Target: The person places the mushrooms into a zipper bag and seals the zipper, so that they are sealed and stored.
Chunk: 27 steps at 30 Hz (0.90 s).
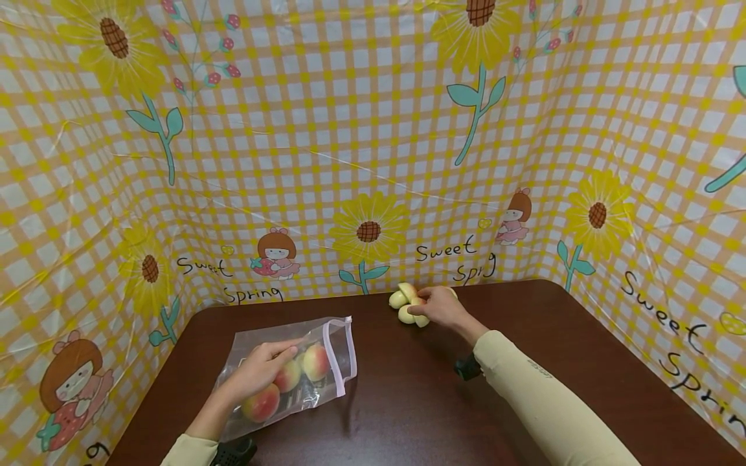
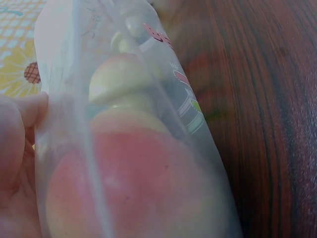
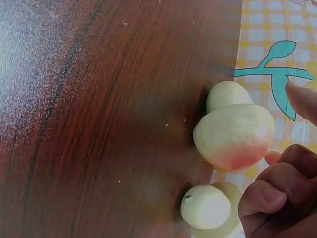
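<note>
My left hand grips a clear zip bag by its upper side. Inside the bag are several round yellow-and-red pieces that look like peaches. In the left wrist view, the thumb lies along the bag's edge, with the other fingers partly hidden. At the back of the table, my right hand reaches over several pale yellow, mushroom-shaped pieces. Its thumb and fingers stand apart beside a pale piece with a red blush. One fingertip looks close to that piece; contact cannot be told.
The dark wooden table has rounded back corners. Behind it and on both sides hangs a checked sunflower cloth. The bag's mouth, with its pinkish zip strip, faces right. Another pale piece lies beside the right hand's curled fingers.
</note>
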{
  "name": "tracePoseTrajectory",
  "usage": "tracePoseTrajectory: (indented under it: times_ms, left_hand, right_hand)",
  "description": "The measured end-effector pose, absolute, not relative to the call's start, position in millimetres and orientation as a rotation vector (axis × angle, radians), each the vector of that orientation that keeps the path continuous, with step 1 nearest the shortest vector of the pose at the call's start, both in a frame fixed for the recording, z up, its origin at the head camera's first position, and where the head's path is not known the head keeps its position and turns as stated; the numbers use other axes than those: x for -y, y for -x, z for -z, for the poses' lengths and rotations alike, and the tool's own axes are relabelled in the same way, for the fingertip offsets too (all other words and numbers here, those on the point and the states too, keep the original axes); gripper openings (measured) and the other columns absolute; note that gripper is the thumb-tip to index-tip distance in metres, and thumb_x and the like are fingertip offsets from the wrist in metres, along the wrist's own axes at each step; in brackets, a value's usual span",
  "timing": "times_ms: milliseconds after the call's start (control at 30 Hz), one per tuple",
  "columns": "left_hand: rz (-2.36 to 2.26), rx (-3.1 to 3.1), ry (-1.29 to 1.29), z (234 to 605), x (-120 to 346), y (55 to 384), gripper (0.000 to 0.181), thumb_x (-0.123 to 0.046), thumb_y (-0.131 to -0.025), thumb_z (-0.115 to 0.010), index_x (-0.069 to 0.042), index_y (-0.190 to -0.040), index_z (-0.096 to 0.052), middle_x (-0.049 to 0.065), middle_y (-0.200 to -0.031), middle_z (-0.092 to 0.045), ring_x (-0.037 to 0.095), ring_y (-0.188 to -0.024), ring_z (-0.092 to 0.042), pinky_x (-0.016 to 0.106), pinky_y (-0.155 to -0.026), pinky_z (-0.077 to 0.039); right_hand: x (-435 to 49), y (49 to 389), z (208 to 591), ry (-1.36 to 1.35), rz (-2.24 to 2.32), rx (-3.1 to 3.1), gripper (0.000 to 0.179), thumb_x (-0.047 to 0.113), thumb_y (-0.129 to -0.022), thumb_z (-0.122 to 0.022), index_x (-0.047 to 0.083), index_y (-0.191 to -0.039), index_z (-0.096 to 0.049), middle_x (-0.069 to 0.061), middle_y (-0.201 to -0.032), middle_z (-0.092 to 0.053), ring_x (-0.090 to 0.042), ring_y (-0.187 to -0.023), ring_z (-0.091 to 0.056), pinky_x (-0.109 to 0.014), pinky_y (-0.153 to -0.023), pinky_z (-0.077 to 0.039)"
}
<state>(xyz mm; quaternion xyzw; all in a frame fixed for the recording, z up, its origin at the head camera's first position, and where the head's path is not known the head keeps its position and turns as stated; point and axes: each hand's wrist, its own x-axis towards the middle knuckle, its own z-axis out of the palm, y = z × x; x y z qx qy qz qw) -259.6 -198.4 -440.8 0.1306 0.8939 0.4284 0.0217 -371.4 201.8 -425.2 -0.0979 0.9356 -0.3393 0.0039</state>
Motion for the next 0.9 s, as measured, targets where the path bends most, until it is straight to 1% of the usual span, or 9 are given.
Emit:
tracePoseTrajectory:
  times_ms: [200,300,367,433,467,600,700,767,900]
  left_hand:
    - [-1.330,-2.763,-0.411,440.6,197.9,260.8,0.031,-0.031,-0.104,-0.056,-0.025,-0.132,-0.069,0.006,-0.138,-0.063,0.029,-0.132,-0.055,0.059,-0.112,-0.038]
    - [-1.338,-2.762,-0.424,441.4,198.1,261.1,0.031,-0.032,-0.104,-0.055,-0.026,-0.132,-0.069,0.004,-0.138,-0.063,0.029,-0.134,-0.053,0.059,-0.113,-0.037]
    - [-1.341,-2.760,-0.426,442.5,198.7,260.1,0.032,-0.033,-0.104,-0.056,-0.026,-0.132,-0.069,0.004,-0.138,-0.064,0.029,-0.134,-0.053,0.059,-0.113,-0.037]
    - [-1.326,-2.764,-0.428,444.3,199.5,259.0,0.032,-0.035,-0.104,-0.055,-0.027,-0.132,-0.069,0.003,-0.137,-0.064,0.028,-0.134,-0.054,0.059,-0.113,-0.038]
    - [-1.321,-2.761,-0.435,445.0,199.7,258.8,0.032,-0.035,-0.104,-0.055,-0.027,-0.133,-0.068,0.003,-0.138,-0.064,0.028,-0.134,-0.053,0.058,-0.113,-0.038]
    - [-1.301,-2.759,-0.466,445.7,200.2,257.4,0.033,-0.036,-0.104,-0.054,-0.027,-0.133,-0.068,0.004,-0.138,-0.064,0.029,-0.134,-0.053,0.059,-0.112,-0.038]
    - [-1.318,-2.759,-0.496,444.1,199.6,258.1,0.033,-0.036,-0.105,-0.054,-0.026,-0.132,-0.069,0.004,-0.137,-0.064,0.030,-0.134,-0.053,0.060,-0.112,-0.037]
    - [-1.328,-2.758,-0.505,443.6,199.4,258.6,0.033,-0.035,-0.105,-0.054,-0.025,-0.132,-0.069,0.005,-0.137,-0.064,0.030,-0.133,-0.054,0.059,-0.111,-0.038]
    - [-1.320,-2.749,-0.486,443.7,199.0,260.1,0.032,-0.035,-0.104,-0.055,-0.026,-0.132,-0.069,0.003,-0.137,-0.064,0.027,-0.132,-0.053,0.058,-0.111,-0.039]
  right_hand:
    - [-203.0,372.2,424.2,0.269,0.984,-2.972,0.068,0.035,-0.087,-0.077,-0.013,-0.132,-0.058,-0.019,-0.112,-0.072,-0.018,-0.080,-0.060,-0.028,-0.067,-0.050]
    - [-204.0,373.1,426.4,0.249,0.977,-2.969,0.069,0.034,-0.086,-0.079,-0.013,-0.131,-0.058,-0.012,-0.092,-0.072,-0.016,-0.070,-0.055,-0.026,-0.062,-0.045]
    - [-204.5,373.3,429.9,0.253,0.983,-2.952,0.067,0.032,-0.085,-0.080,-0.013,-0.129,-0.060,-0.007,-0.077,-0.067,-0.015,-0.064,-0.052,-0.025,-0.058,-0.043]
    - [-205.1,372.9,433.3,0.264,0.984,-2.931,0.063,0.030,-0.084,-0.081,-0.013,-0.125,-0.062,-0.005,-0.069,-0.063,-0.015,-0.059,-0.051,-0.025,-0.056,-0.042]
    - [-205.5,372.5,434.4,0.271,0.979,-2.931,0.061,0.029,-0.083,-0.081,-0.013,-0.123,-0.063,-0.005,-0.070,-0.062,-0.015,-0.060,-0.050,-0.025,-0.057,-0.042]
    - [-206.3,369.5,436.4,0.277,0.879,-2.974,0.036,0.027,-0.083,-0.080,-0.005,-0.097,-0.072,-0.005,-0.078,-0.062,-0.015,-0.062,-0.051,-0.025,-0.057,-0.041]
    - [-206.3,367.5,434.9,0.239,0.828,-3.001,0.028,0.030,-0.084,-0.079,0.005,-0.079,-0.069,-0.003,-0.075,-0.058,-0.015,-0.059,-0.049,-0.026,-0.054,-0.038]
    - [-206.1,366.5,433.4,0.217,0.831,-2.999,0.028,0.031,-0.085,-0.078,0.007,-0.077,-0.067,-0.002,-0.072,-0.056,-0.016,-0.058,-0.048,-0.027,-0.053,-0.037]
    - [-206.3,366.4,431.9,0.192,0.832,-2.979,0.029,0.032,-0.085,-0.078,0.006,-0.084,-0.065,-0.001,-0.072,-0.057,-0.016,-0.059,-0.051,-0.027,-0.053,-0.039]
